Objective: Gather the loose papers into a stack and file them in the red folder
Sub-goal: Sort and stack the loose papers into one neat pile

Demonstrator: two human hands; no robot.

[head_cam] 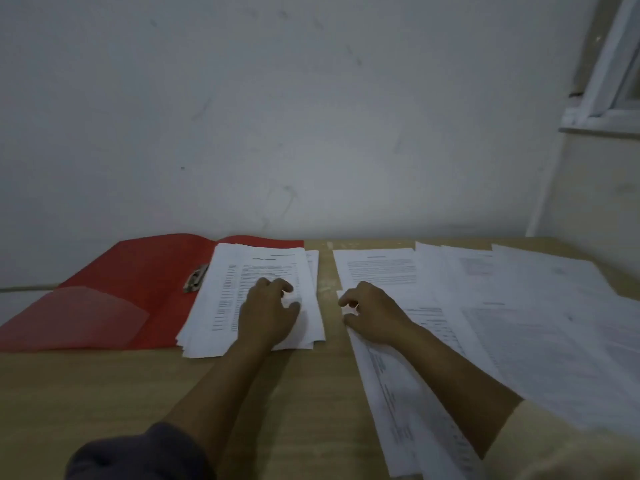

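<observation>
The red folder lies open on the wooden table at the left, with a metal clip at its spine. A stack of printed papers rests on the folder's right half. My left hand lies flat on that stack, fingers curled at its right side. Several loose printed sheets are spread over the right of the table, overlapping. My right hand rests on the left corner of one loose sheet, fingers bent and pinching at its edge; whether the sheet is gripped is unclear.
The wooden table butts against a pale wall behind. A window frame shows at the upper right. A clear pocket sits on the folder's left flap.
</observation>
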